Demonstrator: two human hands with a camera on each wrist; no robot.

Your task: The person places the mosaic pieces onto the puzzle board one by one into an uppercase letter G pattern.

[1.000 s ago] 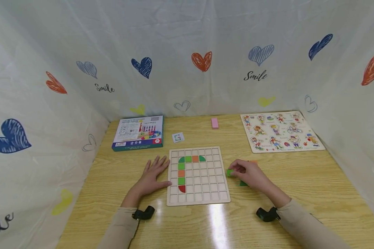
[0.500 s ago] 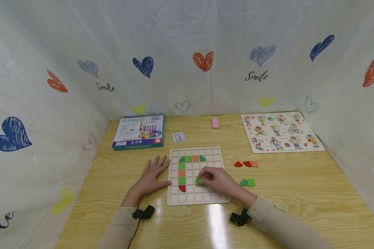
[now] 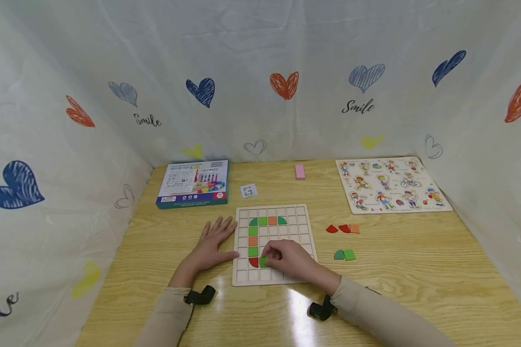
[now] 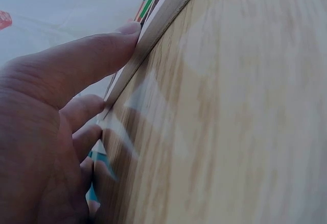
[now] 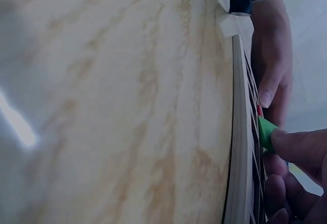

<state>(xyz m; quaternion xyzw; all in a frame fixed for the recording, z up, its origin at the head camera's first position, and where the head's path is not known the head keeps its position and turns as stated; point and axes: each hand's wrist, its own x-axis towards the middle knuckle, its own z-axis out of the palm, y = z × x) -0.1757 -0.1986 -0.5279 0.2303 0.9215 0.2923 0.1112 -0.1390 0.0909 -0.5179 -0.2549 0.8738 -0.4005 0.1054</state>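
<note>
A square wooden grid board lies mid-table, with green, orange and red tiles set in an L along its left column and upper row. My right hand pinches a green square tile at the cell right of the red quarter-circle tile. In the right wrist view this green tile stands tilted between thumb and fingers, close over the grid. My left hand lies spread on the table, its thumb and fingertips at the board's left edge. The left wrist view shows that thumb against the board's side.
Right of the board lie red quarter-circle tiles, an orange square, a dark green quarter-circle and a green square. Behind stand a box, a small pattern card, a pink block and a picture puzzle.
My right hand has carried the green square tile leftward from beside the board to the cell next to the red tile. The loose tiles it covered now show. My left hand stays put.
</note>
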